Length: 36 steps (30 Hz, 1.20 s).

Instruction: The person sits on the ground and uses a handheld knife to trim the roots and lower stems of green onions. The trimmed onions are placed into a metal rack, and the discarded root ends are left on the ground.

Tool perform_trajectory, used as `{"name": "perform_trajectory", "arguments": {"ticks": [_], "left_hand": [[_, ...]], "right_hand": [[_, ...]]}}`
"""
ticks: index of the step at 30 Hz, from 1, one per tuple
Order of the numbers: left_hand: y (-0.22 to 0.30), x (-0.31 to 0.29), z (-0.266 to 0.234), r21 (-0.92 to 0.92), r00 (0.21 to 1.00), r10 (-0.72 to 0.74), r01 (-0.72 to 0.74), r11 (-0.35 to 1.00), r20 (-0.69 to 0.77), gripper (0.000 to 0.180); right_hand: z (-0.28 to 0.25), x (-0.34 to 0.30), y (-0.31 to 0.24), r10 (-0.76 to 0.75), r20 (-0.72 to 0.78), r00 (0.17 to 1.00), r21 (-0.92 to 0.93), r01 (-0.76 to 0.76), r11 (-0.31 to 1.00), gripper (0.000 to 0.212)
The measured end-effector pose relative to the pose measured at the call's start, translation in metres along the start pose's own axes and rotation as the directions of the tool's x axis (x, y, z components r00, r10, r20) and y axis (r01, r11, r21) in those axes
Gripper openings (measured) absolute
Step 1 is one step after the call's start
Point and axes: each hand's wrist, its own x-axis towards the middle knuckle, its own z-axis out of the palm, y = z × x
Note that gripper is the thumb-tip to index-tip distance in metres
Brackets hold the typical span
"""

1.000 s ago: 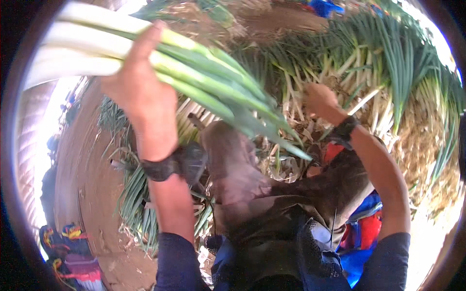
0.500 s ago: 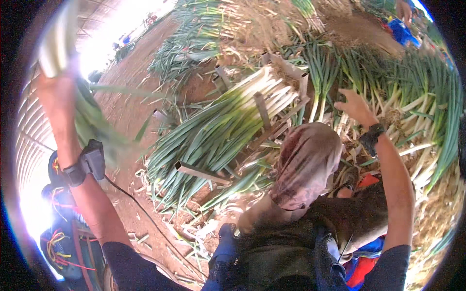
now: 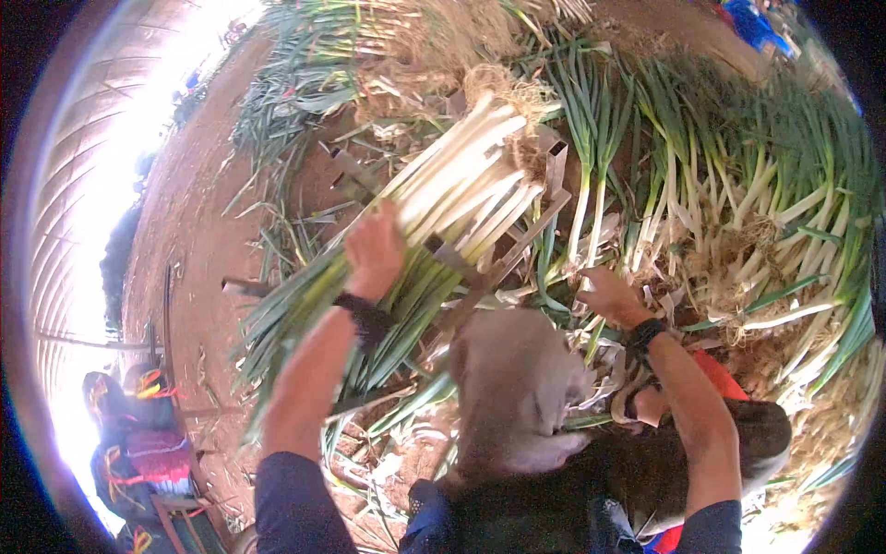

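Observation:
My left hand [image 3: 374,251] is closed around white-and-green stalks, laying them on a large bundle of long green onions [image 3: 420,300]. The bundle slants across a low metal frame [image 3: 556,166], its white root ends up and to the right. My right hand [image 3: 611,297] is at the lower ends of a few green onions [image 3: 600,208] just right of the frame. Its fingers are bent inward, and what they pinch, if anything, is hidden. Both wrists wear black straps.
A long heap of green onions [image 3: 748,175] with tangled roots lies at the right. More piles [image 3: 300,74] lie at the far left. A cloth-covered shape [image 3: 517,388] and dark-clad legs are right below the frame. Dark bundles with colourful cords [image 3: 152,452] stand at the lower left.
My left hand has come down from the upper left with its bunch onto the framed bundle. My right hand has moved left and nearer, its spread fingers now bent. The view has shifted.

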Motion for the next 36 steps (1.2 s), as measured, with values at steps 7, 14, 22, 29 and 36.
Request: {"name": "perform_trajectory", "arguments": {"ticks": [7,14,22,29,36], "left_hand": [[0.032,-0.033,0.107,0.232,0.961,0.261,-0.274,0.933,0.085,0.077],[-0.030,-0.015,0.025,-0.113,0.800,0.425,-0.418,0.901,0.424,0.088],[-0.033,-0.007,0.066,0.229,0.777,0.485,-0.598,0.768,0.401,0.086],[-0.050,-0.010,0.070,0.230,0.766,0.520,-0.622,0.748,0.379,0.062],[-0.049,-0.008,0.072,0.185,0.785,0.407,-0.537,0.823,0.466,0.064]], "right_hand": [[0.037,0.099,-0.069,-0.029,-0.298,0.954,0.636,0.221,0.739,0.057],[0.061,0.167,-0.128,-0.184,-0.626,0.758,0.113,0.322,0.940,0.047],[0.037,0.187,-0.109,-0.287,-0.448,0.847,0.089,0.362,0.928,0.064],[-0.050,0.083,0.118,0.049,-0.816,0.576,0.080,0.028,0.996,0.018],[-0.079,0.047,0.321,0.526,-0.535,0.661,-0.044,-0.643,0.764,0.058]]}}
